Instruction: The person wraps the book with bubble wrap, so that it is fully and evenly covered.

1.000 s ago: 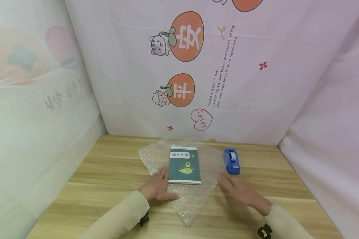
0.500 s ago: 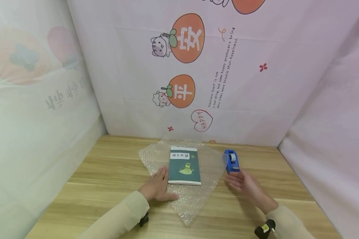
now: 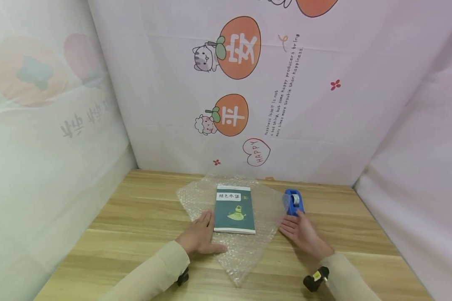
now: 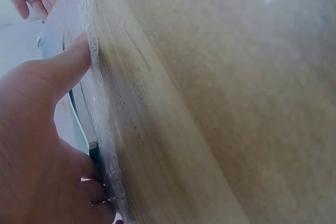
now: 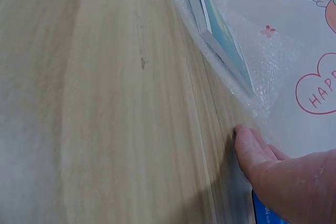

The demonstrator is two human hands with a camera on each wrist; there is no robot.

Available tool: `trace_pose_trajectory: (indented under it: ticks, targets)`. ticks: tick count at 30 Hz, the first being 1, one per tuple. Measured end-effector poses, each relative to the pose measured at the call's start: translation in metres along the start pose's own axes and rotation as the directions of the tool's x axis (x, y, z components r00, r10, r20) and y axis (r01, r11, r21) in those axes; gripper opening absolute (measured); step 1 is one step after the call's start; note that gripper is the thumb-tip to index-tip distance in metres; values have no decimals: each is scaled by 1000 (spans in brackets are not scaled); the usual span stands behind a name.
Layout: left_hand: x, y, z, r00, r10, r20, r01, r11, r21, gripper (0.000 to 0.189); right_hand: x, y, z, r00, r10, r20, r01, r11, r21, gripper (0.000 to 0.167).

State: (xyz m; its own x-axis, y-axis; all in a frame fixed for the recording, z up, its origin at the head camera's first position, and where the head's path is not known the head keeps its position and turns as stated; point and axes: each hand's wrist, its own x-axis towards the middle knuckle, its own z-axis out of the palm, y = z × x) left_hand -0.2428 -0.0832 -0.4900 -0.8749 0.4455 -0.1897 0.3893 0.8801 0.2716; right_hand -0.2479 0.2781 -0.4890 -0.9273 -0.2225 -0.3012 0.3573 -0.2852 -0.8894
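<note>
A green book (image 3: 234, 211) with white bands lies on a sheet of clear bubble wrap (image 3: 245, 259), turned so one corner points toward me. My left hand (image 3: 201, 237) rests on the wrap's left edge, fingers straight beside the book and thumb spread toward the near corner. Past the wrap's right edge is my right hand (image 3: 303, 235), palm turned left and fingers extended, close to a blue tape dispenser (image 3: 294, 202). In the right wrist view its fingertips (image 5: 244, 136) are by the wrap's edge; whether they touch it I cannot tell. The right wrap corner overlaps the dispenser's left side.
The wood-grain table (image 3: 128, 234) carries the work. A printed cloth (image 3: 305, 138) hangs behind it, and white cloth sides (image 3: 418, 167) stand to left and right. The wrap's far corner reaches the back cloth.
My right hand has left the wrap's lower right edge, gone right to the tape dispenser, then shifted slightly back left, its palm turning inward. The left hand stays in place.
</note>
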Motion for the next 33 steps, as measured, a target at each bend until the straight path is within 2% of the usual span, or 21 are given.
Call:
trace_pose_trajectory:
  ticks: [9,17,29,33]
  targets:
    - [-1,0,0,1000,-4,-6,4,1000,-13,123,14,1,13,1000,-4,31,0,992,129,76]
    - [-2,0,-1,1000,-5,3,5,1000,-18,121,28,6,24,999,-6,49,-7,967,256,82]
    - [1,-2,2,1000,-6,6,6,1000,-6,122,44,9,39,992,-1,126,-40,947,319,101]
    - [1,-3,2,1000,-6,5,6,1000,-12,121,48,7,47,992,-6,127,-31,956,291,104]
